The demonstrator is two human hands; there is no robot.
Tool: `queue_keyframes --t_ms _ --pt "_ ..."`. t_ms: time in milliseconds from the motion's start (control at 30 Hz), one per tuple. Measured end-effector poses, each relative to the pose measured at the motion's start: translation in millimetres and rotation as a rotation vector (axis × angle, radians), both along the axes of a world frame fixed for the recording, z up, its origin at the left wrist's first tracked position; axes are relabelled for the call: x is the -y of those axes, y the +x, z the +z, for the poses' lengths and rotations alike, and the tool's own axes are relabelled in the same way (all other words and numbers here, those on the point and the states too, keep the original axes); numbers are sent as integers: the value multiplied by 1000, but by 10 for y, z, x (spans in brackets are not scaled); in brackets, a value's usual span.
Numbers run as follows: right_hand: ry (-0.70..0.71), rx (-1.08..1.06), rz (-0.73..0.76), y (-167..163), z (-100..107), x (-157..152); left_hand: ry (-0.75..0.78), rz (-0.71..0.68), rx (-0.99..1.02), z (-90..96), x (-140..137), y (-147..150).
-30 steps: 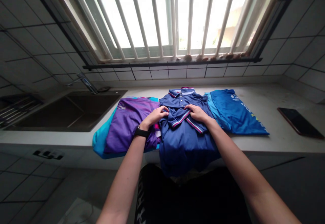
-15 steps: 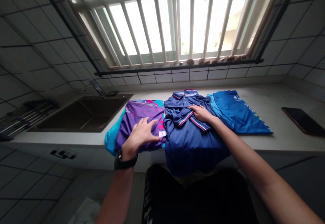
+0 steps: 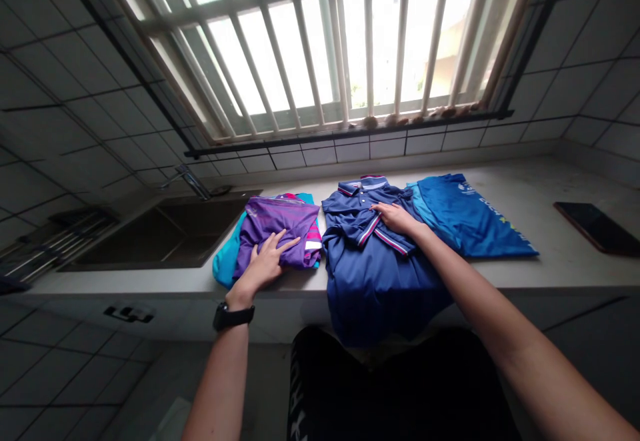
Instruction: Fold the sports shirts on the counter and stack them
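A navy polo shirt (image 3: 370,281) with striped collar and sleeve trim lies in the middle of the counter, sleeves turned in, its lower part hanging over the front edge. My right hand (image 3: 397,218) rests flat on its chest near the sleeve cuffs, fingers stretched out. To the left, my left hand (image 3: 265,261), wearing a black watch (image 3: 234,316), lies with spread fingers on a folded purple shirt (image 3: 280,218). Beneath that shirt, a turquoise garment (image 3: 226,262) and pink striped cloth (image 3: 313,233) stick out. A folded blue shirt (image 3: 465,218) with printed lettering lies right of the polo.
A dark sink (image 3: 165,228) with a faucet (image 3: 193,182) is set into the white counter (image 3: 505,274) at the left. Beside it is a metal rack (image 3: 45,244). A phone (image 3: 597,228) lies at the right. A barred window (image 3: 350,48) rises behind.
My left hand has settled lower on the purple shirt, its fingers spreading, and the pile's front edge now sits further back on the counter. My right hand stays on the polo.
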State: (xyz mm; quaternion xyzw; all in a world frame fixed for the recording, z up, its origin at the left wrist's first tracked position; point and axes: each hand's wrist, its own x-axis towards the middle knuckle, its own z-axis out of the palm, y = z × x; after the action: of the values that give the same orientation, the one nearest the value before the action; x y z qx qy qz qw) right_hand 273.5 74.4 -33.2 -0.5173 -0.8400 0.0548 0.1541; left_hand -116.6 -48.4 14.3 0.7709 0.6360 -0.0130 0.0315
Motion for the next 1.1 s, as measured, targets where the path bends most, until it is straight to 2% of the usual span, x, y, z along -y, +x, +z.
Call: queue_keyframes --t_ms 167,333,433,567,667,767,933,1100 --pt "-70 -11 -132 -116 61 155 -63 -55 -11 70 -255 -185" --pt "-93 -88 -219 -187 33 253 -89 -78 9 199 -335 -281" --pt "-85 -89 -189 -161 5 233 -99 -126 148 353 -311 -32" --pt "-68 -74 -139 -116 0 156 -66 -344 414 477 -418 567" --pt "-71 -49 -132 -97 8 98 -53 -283 455 375 -668 933" --pt "-70 -33 -139 -78 2 43 -28 -260 415 158 -878 1083" --pt "-55 -23 -139 -29 -21 -99 159 -244 456 -130 -876 1034" --pt "-52 -22 -194 2 48 -292 218 -288 544 -196 -821 967"
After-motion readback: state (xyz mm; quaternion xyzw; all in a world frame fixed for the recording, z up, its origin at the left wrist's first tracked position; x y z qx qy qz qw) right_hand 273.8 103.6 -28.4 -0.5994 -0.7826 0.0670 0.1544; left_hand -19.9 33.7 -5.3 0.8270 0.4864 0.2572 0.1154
